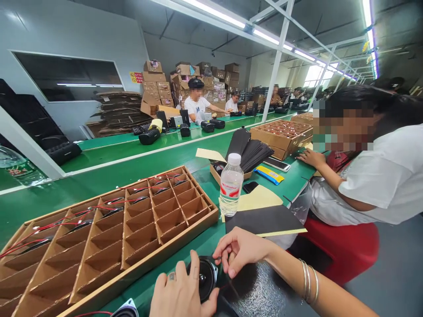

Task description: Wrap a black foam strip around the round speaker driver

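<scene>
A round black speaker [209,281] with a metal frame is near the table's front edge. My left hand [180,288] is closed around its left side, the thumb at its lower edge. My right hand [243,251] is just above and right of it, fingertips pinched together by the speaker's rim; whatever is between them is too small to make out. Another speaker [127,309] shows partly at the bottom edge, a red wire beside it. Left of my hands stands a cardboard divider box [178,240], with wired speakers in its far cells.
A water bottle [230,189] stands beyond my right hand, next to black sheets [264,218] with yellow backing. Behind it are black strips [254,154], a phone [276,164] and a yellow-blue packet [269,175]. A co-worker [383,163] leans in on the right.
</scene>
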A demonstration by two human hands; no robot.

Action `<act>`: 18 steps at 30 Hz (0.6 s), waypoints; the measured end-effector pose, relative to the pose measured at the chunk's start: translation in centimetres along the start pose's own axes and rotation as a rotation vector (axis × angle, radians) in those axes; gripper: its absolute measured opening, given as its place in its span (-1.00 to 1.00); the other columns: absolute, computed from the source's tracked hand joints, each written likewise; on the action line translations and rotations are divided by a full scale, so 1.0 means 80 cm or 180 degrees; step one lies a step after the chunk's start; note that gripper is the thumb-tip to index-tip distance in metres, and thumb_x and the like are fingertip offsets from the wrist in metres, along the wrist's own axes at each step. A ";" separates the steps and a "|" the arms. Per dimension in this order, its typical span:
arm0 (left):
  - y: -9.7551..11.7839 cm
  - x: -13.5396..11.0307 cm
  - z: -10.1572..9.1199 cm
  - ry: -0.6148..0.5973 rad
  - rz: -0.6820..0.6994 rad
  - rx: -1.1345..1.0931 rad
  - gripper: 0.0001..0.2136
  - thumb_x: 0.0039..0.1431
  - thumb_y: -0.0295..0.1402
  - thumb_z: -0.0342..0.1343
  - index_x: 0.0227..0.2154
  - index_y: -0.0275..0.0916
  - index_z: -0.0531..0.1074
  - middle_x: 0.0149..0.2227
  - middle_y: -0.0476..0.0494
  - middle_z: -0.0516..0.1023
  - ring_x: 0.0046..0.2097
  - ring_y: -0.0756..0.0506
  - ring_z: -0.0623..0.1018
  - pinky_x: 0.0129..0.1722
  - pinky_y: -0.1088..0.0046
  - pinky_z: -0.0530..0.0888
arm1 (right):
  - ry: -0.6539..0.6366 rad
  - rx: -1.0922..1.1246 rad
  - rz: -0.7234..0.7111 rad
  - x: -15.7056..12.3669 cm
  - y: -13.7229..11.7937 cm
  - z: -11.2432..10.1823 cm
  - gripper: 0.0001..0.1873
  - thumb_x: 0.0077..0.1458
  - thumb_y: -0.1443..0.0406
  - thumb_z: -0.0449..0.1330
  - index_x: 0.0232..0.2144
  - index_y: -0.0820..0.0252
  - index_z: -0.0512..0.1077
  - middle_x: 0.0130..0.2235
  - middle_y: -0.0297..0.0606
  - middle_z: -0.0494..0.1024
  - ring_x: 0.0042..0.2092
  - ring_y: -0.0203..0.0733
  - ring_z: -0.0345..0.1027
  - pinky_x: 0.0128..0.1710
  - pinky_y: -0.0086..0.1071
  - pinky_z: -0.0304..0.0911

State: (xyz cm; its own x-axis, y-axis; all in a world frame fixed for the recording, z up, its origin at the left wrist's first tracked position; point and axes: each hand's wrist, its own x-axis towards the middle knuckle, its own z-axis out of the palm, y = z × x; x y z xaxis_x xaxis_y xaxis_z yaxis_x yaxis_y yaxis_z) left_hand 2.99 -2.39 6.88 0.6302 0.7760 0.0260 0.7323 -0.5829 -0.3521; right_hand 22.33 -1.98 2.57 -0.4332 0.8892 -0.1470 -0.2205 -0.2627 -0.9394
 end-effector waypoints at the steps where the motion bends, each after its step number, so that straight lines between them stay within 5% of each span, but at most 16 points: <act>1: -0.006 0.004 0.001 -0.0191 0.0008 -0.0199 -0.44 0.04 -0.12 -0.05 0.05 -0.39 0.25 -0.35 -0.35 0.47 -0.39 -0.26 0.50 -0.32 0.14 0.38 | 0.0038 -0.0011 -0.0069 0.003 0.000 0.001 -0.47 -0.57 0.34 0.47 -0.39 0.36 0.50 -0.45 -0.24 0.51 -0.50 -0.35 0.38 -0.50 -0.53 0.30; 5: -0.039 0.020 0.006 -0.0879 0.0138 -0.1127 -0.27 -0.04 -0.03 0.06 0.13 -0.41 0.09 -0.05 -0.47 0.38 -0.12 -0.35 0.45 -0.15 0.05 0.35 | 0.0567 -0.0196 -0.0465 0.015 0.002 0.008 -0.60 -0.24 0.11 0.34 -0.47 0.38 0.43 -0.54 -0.28 0.47 -0.59 -0.38 0.33 -0.60 -0.53 0.25; 8: -0.067 0.025 0.018 -0.0986 0.0601 -0.1857 -0.20 -0.19 -0.11 0.23 0.13 -0.27 0.09 0.15 -0.35 0.17 0.11 -0.27 0.27 0.05 0.13 0.24 | 0.0730 -0.0296 -0.0611 0.021 0.004 0.011 -0.59 -0.20 0.09 0.32 -0.48 0.35 0.39 -0.56 -0.31 0.45 -0.63 -0.39 0.30 -0.68 -0.57 0.18; 12: -0.089 0.026 0.037 -0.0894 0.1110 -0.2448 -0.35 -0.14 -0.15 0.24 0.07 -0.09 0.19 0.16 -0.13 0.19 0.16 -0.13 0.20 0.14 0.26 0.17 | 0.0859 -0.0456 -0.0776 0.019 0.007 0.007 -0.68 -0.19 0.17 0.33 -0.51 0.35 0.41 -0.59 -0.38 0.38 -0.65 -0.44 0.26 -0.73 -0.63 0.12; 18: -0.088 0.032 0.038 -0.0861 0.1169 -0.2219 -0.36 -0.15 -0.05 0.22 0.04 -0.08 0.25 0.11 -0.19 0.28 0.09 -0.22 0.31 0.08 0.13 0.22 | 0.1012 -0.0516 -0.0939 0.008 0.021 0.000 -0.74 -0.21 0.21 0.35 -0.54 0.33 0.45 -0.47 -0.38 0.33 -0.64 -0.49 0.24 -0.77 -0.66 0.08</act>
State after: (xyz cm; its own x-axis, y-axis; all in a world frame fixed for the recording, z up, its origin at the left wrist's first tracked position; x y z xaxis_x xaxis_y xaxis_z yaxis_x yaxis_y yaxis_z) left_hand -1.37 4.44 6.56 0.8416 0.4865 -0.2346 0.5401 -0.7569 0.3681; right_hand 21.71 -1.83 0.88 -0.0773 0.9946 0.0698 -0.1435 0.0581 -0.9879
